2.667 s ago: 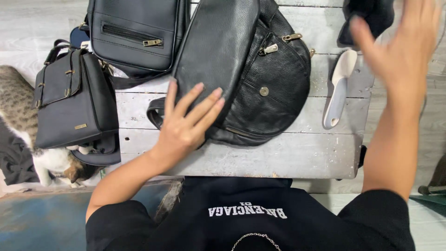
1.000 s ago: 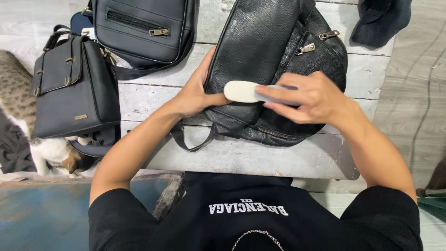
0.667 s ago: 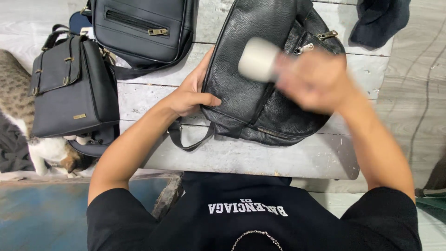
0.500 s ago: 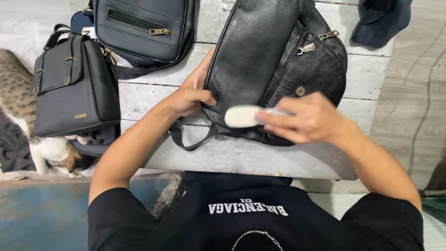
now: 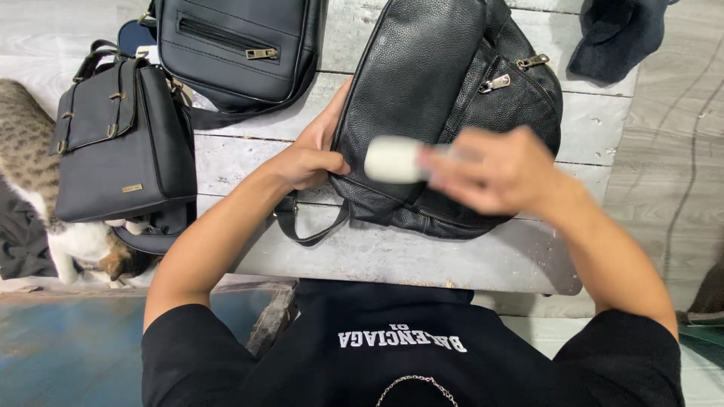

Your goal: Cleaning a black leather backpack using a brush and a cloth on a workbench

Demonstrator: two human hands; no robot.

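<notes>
A black leather backpack (image 5: pixel 445 83) lies on a weathered white wooden table (image 5: pixel 422 256). My left hand (image 5: pixel 309 154) grips the bag's left edge, just above its carry loop (image 5: pixel 305 222). My right hand (image 5: pixel 505 169) holds a white brush (image 5: pixel 394 159) by its handle. The brush head sits over the lower front of the bag. Hand and brush are blurred by motion.
A black flat bag (image 5: pixel 237 41) lies at the back left and a black satchel with brass clasps (image 5: pixel 121 139) hangs over the table's left edge. A tabby and white cat (image 5: pixel 45 188) stands below it. A dark cloth (image 5: pixel 615 34) lies at the back right.
My right hand fetched the brush from the table's right side and strokes it up and down the bag's front. My left hand moved from flat on the bag to gripping its edge.
</notes>
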